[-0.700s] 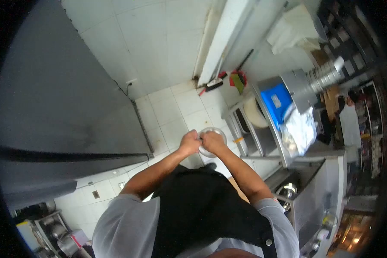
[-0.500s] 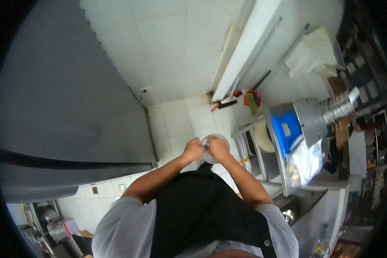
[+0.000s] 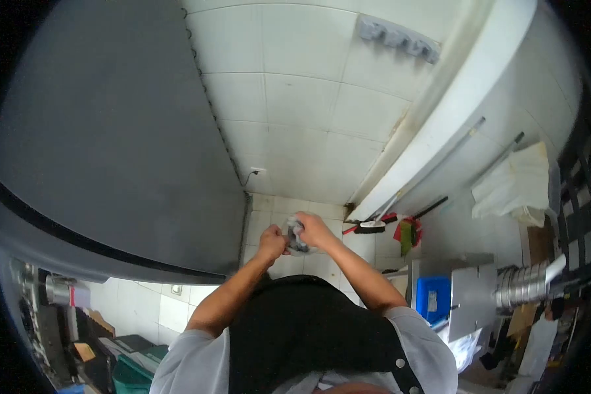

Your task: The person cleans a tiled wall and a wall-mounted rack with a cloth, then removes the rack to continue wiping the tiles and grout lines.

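Observation:
Out in front of the black apron [image 3: 308,328], both hands are closed on a small greyish, partly see-through thing [image 3: 297,238] with darker patches. Its exact kind is blurred. My left hand [image 3: 271,243] grips its left side, fingers curled. Over its upper right edge, my right hand [image 3: 314,231] is bent with the fingertips pressed in. The hands are close together, and the thing fills the gap between them above the tiled floor.
A tall grey fridge [image 3: 125,144] stands close on the left. Ahead is a white tiled wall [image 3: 308,105] with a plug socket. A broom [image 3: 372,226] and red dustpan [image 3: 408,233] lean right of it. A metal counter at right holds a blue package [image 3: 433,299] and stacked metal rings [image 3: 522,285].
My view has turned right to left, toward the fridge and wall. The hands have shifted slightly left, and the held thing, seen round and pale before, now looks smaller and greyer.

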`<state>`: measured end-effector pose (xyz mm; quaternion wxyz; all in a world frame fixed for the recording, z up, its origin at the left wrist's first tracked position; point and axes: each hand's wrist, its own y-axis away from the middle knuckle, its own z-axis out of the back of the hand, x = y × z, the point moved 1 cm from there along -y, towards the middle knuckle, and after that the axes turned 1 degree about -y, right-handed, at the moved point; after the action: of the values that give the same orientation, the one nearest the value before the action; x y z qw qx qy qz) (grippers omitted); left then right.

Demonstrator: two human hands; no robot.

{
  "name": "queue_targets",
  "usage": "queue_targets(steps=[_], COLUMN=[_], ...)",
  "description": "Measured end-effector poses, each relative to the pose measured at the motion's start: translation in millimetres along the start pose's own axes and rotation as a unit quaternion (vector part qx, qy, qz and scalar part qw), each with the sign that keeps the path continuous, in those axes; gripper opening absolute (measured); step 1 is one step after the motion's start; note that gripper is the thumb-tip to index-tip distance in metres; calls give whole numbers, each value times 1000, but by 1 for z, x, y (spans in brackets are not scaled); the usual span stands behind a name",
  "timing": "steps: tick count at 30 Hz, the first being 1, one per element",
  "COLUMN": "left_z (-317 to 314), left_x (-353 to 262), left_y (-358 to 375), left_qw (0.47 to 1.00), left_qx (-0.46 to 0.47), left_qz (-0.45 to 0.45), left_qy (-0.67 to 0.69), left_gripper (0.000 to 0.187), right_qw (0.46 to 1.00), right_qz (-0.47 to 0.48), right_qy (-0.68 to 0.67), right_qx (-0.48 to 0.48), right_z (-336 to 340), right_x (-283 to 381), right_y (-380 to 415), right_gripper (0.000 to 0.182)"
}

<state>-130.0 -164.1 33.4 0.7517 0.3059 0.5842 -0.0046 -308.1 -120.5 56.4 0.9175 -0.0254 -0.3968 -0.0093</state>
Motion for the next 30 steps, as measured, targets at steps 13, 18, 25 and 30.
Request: queue_targets(steps=[13,18,25,30], left_z=[24,10,-2,-24], left_x=[4,12,13,47], left_y=[-168,-212,-223,-242], left_qw=[981,978,986,979], left_qx=[-58,-8,7,-40], left_qz=[-94,-68,20,-42], left_qy=[-158,-199,-167,-196], left_gripper=[30,29,29,21], right_qw=[982,949,981,983], right_qz=[-92,-201,-129,-181], right_qy=[138,164,125,4], right_qx=[89,176,66,14], right_z=[-31,-66,-66,-37], right_x=[-58,-117,-155,-165], right_y=[-151,-166,-162,-164], right_gripper=[31,43,35,46])
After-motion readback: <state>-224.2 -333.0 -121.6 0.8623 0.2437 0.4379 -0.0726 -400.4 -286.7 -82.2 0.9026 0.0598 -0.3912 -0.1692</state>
